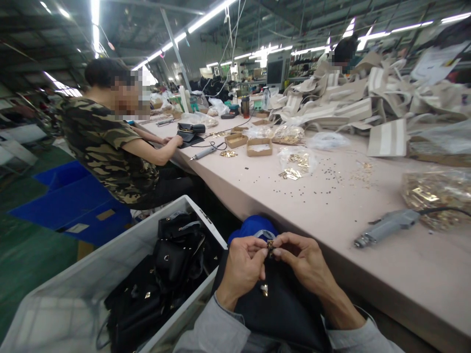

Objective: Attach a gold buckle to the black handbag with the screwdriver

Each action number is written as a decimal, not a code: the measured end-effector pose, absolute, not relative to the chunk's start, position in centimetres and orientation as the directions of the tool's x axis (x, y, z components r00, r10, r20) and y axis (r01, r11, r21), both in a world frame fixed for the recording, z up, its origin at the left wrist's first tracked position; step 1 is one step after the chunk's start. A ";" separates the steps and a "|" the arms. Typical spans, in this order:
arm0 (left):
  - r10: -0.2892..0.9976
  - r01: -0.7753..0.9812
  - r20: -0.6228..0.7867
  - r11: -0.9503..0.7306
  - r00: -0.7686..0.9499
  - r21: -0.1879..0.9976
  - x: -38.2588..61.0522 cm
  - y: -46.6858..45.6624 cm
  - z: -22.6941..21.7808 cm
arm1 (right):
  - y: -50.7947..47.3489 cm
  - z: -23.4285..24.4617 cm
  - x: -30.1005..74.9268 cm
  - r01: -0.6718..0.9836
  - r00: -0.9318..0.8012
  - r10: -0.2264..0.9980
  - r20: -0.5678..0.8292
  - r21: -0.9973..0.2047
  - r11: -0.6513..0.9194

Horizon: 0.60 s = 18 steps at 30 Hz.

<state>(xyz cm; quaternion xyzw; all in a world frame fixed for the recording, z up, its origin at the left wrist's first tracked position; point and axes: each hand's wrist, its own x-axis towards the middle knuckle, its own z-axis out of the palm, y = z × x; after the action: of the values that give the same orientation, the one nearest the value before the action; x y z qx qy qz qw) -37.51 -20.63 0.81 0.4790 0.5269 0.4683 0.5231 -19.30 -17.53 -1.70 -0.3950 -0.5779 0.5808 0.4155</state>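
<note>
Both my hands meet over my lap, below the table's near edge. My left hand [243,264] and my right hand [301,257] pinch a small gold metal clasp [270,246] between their fingertips. Under them lies a black bag [283,306] on my lap, with a second gold fitting [264,289] on its face. A blue object [253,228] sits just beyond my hands.
A white bin [73,294] of black bags [172,264] stands at my left. On the long table [294,206] lie a grey electric screwdriver [386,228], bagged gold hardware [298,164], small screws and cardboard trays [259,146]. A co-worker in camouflage [110,147] sits further left. Striped fabric bags [368,98] are piled at the back right.
</note>
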 end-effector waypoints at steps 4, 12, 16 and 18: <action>0.997 0.054 -0.068 0.069 -0.027 0.996 -37.2 -20.8 1.0 | -17.5 -1.6 -19.2 -0.009 -0.349 0.937 0.024 -1.000 0.023; 0.996 0.200 0.009 0.010 -0.094 0.980 -36.4 -21.3 0.4 | -17.7 -1.4 -19.3 -0.045 -0.339 0.941 0.019 -0.999 0.004; 0.997 0.178 -0.015 0.029 -0.077 0.984 -36.5 -21.7 0.1 | -17.8 -1.7 -19.5 -0.041 -0.316 0.948 0.029 -0.999 0.016; 0.998 0.161 -0.030 0.038 -0.053 0.986 -36.6 -21.8 0.2 | -18.0 -1.8 -19.7 -0.048 -0.285 0.958 0.035 -0.999 0.023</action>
<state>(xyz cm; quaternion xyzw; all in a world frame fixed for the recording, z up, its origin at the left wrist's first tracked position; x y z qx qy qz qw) -36.65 -21.78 0.20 0.5176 0.5599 0.4615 0.4535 -19.69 -17.96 -1.76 -0.4039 -0.5631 0.5706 0.4408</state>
